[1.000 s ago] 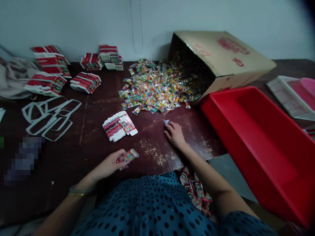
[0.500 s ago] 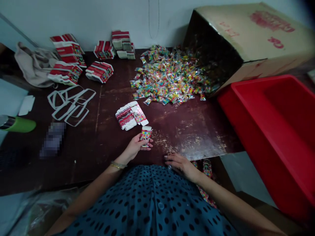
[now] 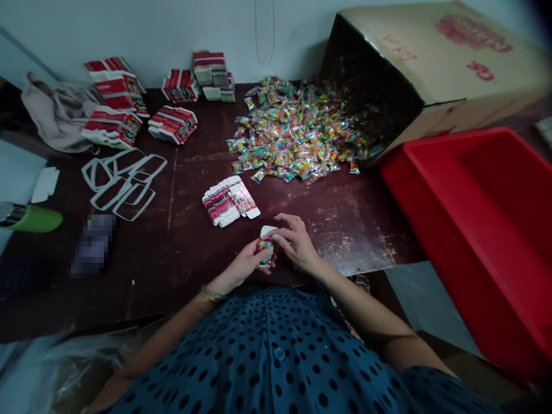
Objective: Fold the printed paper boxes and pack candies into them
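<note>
My left hand is closed around a small printed candy box, thumb across its front. The box's white top flap stands up. My right hand is at the top of this box, its fingers apart and the fingertips touching the flap's edge. I cannot make out anything held in it. Just beyond both hands lies a fanned row of flat, unfilled candy boxes. Farther back, small clear packets of colourful candy are heaped in front of a cardboard carton.
A red plastic tub stands at the right. Stacks of red flat boxes line the back left. Pale loop bands, a beige cloth and a green bottle are on the left of the dark table.
My right hand has moved up and left from the table's front edge to the top of the candy box. My left hand has shifted slightly right and down with the box.
</note>
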Demonstrator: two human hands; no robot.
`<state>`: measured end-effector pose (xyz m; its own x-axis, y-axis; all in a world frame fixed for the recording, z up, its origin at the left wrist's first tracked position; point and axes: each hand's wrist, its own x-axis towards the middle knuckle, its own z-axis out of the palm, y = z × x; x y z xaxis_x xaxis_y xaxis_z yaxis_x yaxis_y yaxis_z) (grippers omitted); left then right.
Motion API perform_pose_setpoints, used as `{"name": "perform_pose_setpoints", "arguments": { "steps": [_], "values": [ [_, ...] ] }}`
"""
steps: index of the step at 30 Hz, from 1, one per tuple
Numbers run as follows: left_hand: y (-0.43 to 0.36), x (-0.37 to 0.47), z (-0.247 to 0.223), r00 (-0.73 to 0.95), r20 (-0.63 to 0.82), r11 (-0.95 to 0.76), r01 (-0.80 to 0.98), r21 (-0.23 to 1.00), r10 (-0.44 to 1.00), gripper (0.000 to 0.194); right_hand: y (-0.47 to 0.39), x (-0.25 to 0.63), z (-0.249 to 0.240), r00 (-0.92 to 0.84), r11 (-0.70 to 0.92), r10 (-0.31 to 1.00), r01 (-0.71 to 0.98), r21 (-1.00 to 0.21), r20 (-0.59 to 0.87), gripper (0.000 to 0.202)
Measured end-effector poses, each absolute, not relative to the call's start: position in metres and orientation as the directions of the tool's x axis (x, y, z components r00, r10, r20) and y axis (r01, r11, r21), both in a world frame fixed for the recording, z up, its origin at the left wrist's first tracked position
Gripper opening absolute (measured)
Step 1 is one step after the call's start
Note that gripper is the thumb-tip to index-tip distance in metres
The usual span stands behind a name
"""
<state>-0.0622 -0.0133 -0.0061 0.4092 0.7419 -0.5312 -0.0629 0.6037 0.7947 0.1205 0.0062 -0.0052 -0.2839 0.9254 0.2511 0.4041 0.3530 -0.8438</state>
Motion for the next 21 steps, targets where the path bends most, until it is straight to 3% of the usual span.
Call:
{"name": "perform_pose_setpoints", "arguments": {
  "steps": [4, 7, 9, 12, 14, 17, 19, 21],
  "values": [
    [-0.01, -0.062, -0.012, 0.338, -0.577, 0.64, -0.112, 0.76, 0.743, 0.067, -0.007, 0.119, -0.011, -0.161, 0.17, 0.978, 0.216, -0.962, 0.136, 0.019],
    [-0.007, -0.063, -0.015, 0.352, -0.588, 0.654, -0.101, 0.75, 0.729, 0.06, -0.009, 0.119, -0.019, -0.092, -0.112, 0.99, -0.065, -0.992, -0.106, 0.02],
    [-0.006, -0.064, -0.016, 0.354, -0.582, 0.645, -0.086, 0.759, 0.732, 0.052, -0.007, 0.118, -0.024, -0.247, -0.37, 0.919, -0.266, -0.89, -0.308, 0.025],
    [-0.004, -0.064, -0.014, 0.335, -0.532, 0.567, -0.008, 0.823, 0.777, 0.044, 0.002, 0.115, -0.027, -0.453, -0.553, 0.802, -0.316, -0.771, -0.39, 0.028],
    [-0.002, -0.064, -0.011, 0.345, -0.467, 0.467, 0.089, 0.88, 0.815, 0.037, 0.008, 0.114, -0.024, -0.468, -0.485, 0.814, -0.219, -0.847, -0.345, 0.024],
    [0.003, -0.066, -0.004, 0.354, -0.418, 0.389, 0.154, 0.908, 0.837, 0.03, 0.015, 0.115, -0.01, -0.475, -0.108, 0.875, 0.005, -0.994, -0.098, 0.022],
    [0.006, -0.067, -0.001, 0.358, -0.436, 0.434, 0.091, 0.896, 0.826, 0.031, 0.017, 0.118, 0.0, -0.499, 0.139, 0.864, 0.097, -0.986, 0.072, 0.026],
    [0.009, -0.07, 0.0, 0.407, -0.432, 0.476, -0.009, 0.879, 0.805, 0.034, 0.019, 0.12, 0.008, -0.483, 0.219, 0.867, 0.145, -0.965, 0.124, 0.028]
  ]
}}
